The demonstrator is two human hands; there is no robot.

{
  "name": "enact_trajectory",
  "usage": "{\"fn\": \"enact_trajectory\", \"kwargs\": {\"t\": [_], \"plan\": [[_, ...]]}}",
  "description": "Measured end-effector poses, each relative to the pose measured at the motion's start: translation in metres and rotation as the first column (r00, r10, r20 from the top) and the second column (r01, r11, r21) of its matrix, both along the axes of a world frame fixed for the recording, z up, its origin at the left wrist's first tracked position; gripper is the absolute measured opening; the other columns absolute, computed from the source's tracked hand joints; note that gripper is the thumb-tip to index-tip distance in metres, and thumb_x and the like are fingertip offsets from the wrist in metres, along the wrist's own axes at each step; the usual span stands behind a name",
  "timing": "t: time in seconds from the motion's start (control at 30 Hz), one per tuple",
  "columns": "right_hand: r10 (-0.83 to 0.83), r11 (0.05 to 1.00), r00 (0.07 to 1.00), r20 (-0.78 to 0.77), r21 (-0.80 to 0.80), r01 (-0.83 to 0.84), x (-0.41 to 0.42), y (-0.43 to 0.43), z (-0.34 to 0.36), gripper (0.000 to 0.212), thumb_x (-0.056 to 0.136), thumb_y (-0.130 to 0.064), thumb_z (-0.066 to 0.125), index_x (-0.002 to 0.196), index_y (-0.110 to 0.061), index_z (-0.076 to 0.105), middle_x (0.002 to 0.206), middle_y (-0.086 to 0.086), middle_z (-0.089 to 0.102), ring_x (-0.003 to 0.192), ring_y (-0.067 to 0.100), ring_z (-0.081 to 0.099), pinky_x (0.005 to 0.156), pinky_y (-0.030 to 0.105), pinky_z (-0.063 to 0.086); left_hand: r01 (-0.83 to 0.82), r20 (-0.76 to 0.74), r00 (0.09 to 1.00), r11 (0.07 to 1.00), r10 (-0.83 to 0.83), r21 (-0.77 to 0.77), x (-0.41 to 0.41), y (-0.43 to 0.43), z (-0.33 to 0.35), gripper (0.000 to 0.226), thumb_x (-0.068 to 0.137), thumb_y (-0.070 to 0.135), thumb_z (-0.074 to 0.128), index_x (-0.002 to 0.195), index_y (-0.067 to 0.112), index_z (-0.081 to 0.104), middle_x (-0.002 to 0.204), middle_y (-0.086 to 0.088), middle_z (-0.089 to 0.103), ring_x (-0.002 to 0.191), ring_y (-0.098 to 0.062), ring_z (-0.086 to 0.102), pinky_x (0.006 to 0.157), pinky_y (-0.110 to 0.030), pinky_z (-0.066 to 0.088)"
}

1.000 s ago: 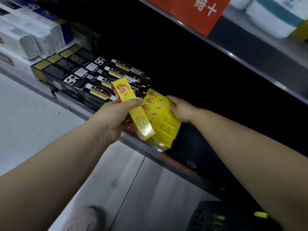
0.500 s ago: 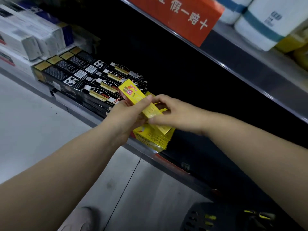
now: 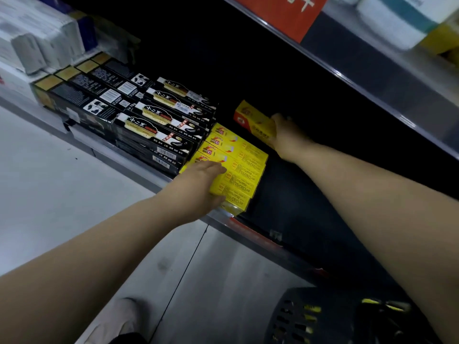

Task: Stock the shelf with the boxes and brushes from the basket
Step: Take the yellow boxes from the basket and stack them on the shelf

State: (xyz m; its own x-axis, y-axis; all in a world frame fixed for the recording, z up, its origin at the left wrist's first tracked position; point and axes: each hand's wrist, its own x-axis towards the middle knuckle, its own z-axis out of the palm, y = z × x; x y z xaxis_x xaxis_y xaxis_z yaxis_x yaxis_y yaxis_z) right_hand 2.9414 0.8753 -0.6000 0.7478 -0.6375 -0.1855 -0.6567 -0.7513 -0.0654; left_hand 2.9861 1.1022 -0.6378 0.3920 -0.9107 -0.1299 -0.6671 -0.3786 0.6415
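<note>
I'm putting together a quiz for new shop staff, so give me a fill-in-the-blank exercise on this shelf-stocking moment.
1. The box held by the right hand is ____ in colour.
2. The left hand holds the stack of boxes at the ____ edge of the shelf.
3. The long boxes just left of that stack are ____ in colour.

Missing words: yellow; front; black.
</note>
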Motion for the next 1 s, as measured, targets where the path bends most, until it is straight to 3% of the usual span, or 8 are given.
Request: {"fn": "enact_trajectory", "kwargs": {"t": [0.1,0.23,0.37,0.5,0.57,0.67,0.87,1.0], "plan": [[-0.013,0.994,1.000,-0.004,0.104,0.014,0.012,-0.005,-0.019,0.041,0.094,-0.009,0.047,0.135,-0.010,0.041,0.134,0.020,0.041,0.118,0.034,0.047,0.094,0.035,0.040,0.067,0.107,0.992,0.998,-0.069,0.019,-0.001,0.003,-0.010,0.065,0.092,0.039,0.054,0.147,0.019,0.027,0.156,0.002,0.022,0.142,-0.015,0.018,0.112,-0.023,0.010],[0.045,0.955,0.997,-0.064,0.294,-0.025,0.022,0.004,-0.038,0.045,0.101,-0.017,0.037,0.145,-0.018,0.030,0.139,0.016,0.043,0.120,0.031,0.048,0.095,0.033,0.041,0.075,0.161,0.984,0.997,-0.076,0.015,0.001,0.003,-0.016,0.064,0.092,0.043,0.050,0.148,0.021,0.027,0.156,0.004,0.021,0.142,-0.014,0.017,0.112,-0.022,0.009],[0.046,0.948,0.993,-0.110,0.318,-0.009,0.020,0.004,-0.040,0.050,0.103,-0.023,0.031,0.150,-0.024,0.016,0.144,0.014,0.038,0.123,0.030,0.046,0.096,0.031,0.039,0.073,0.173,0.982,0.997,-0.075,0.019,0.001,0.003,-0.018,0.064,0.092,0.042,0.050,0.147,0.022,0.027,0.156,0.005,0.021,0.141,-0.015,0.018,0.113,-0.024,0.011],[0.085,0.973,0.962,-0.259,0.230,-0.024,0.014,0.011,-0.030,0.064,0.100,-0.033,0.038,0.151,-0.025,0.000,0.156,0.012,0.011,0.140,0.033,0.023,0.113,0.040,0.025,0.065,0.153,0.986,0.998,-0.068,0.028,0.002,0.000,-0.017,0.062,0.091,0.038,0.054,0.146,0.020,0.030,0.154,0.004,0.024,0.140,-0.017,0.022,0.112,-0.026,0.015],[0.133,0.980,0.943,-0.306,0.185,-0.078,0.010,0.024,-0.014,0.068,0.097,-0.036,0.044,0.151,-0.018,0.006,0.156,0.014,0.012,0.140,0.034,0.022,0.113,0.039,0.026,0.064,0.115,0.991,0.997,-0.069,0.047,0.003,0.000,-0.014,0.060,0.091,0.035,0.055,0.145,0.019,0.033,0.154,0.002,0.026,0.139,-0.017,0.023,0.112,-0.026,0.017],[0.222,0.969,0.936,-0.272,0.171,-0.180,-0.007,0.050,0.030,0.056,0.096,-0.037,0.047,0.144,-0.013,0.031,0.147,0.018,0.029,0.130,0.032,0.037,0.103,0.033,0.035,0.066,0.010,0.998,0.995,-0.066,0.075,0.003,0.002,0.004,0.057,0.093,0.027,0.056,0.145,0.019,0.034,0.152,-0.002,0.031,0.136,-0.019,0.031,0.109,-0.027,0.024],[0.273,0.940,0.962,-0.026,0.222,-0.260,-0.092,0.091,0.133,0.032,0.091,-0.035,0.056,0.119,-0.020,0.058,0.122,0.004,0.054,0.112,0.019,0.052,0.099,0.032,0.040,0.088,-0.197,0.975,0.991,-0.106,-0.101,-0.024,0.006,0.095,0.042,0.094,0.019,0.054,0.135,0.023,0.047,0.132,0.005,0.055,0.121,-0.014,0.052,0.104,-0.034,0.041],[0.208,0.949,0.968,0.139,0.210,-0.234,-0.170,0.109,0.183,0.023,0.088,-0.031,0.061,0.109,-0.025,0.062,0.112,-0.006,0.058,0.103,0.009,0.054,0.086,0.017,0.037,0.207,-0.160,0.958,0.960,-0.239,-0.190,-0.064,0.006,0.165,0.028,0.092,0.016,0.056,0.120,0.020,0.060,0.114,0.007,0.065,0.104,-0.006,0.061,0.092,-0.019,0.047]]}}
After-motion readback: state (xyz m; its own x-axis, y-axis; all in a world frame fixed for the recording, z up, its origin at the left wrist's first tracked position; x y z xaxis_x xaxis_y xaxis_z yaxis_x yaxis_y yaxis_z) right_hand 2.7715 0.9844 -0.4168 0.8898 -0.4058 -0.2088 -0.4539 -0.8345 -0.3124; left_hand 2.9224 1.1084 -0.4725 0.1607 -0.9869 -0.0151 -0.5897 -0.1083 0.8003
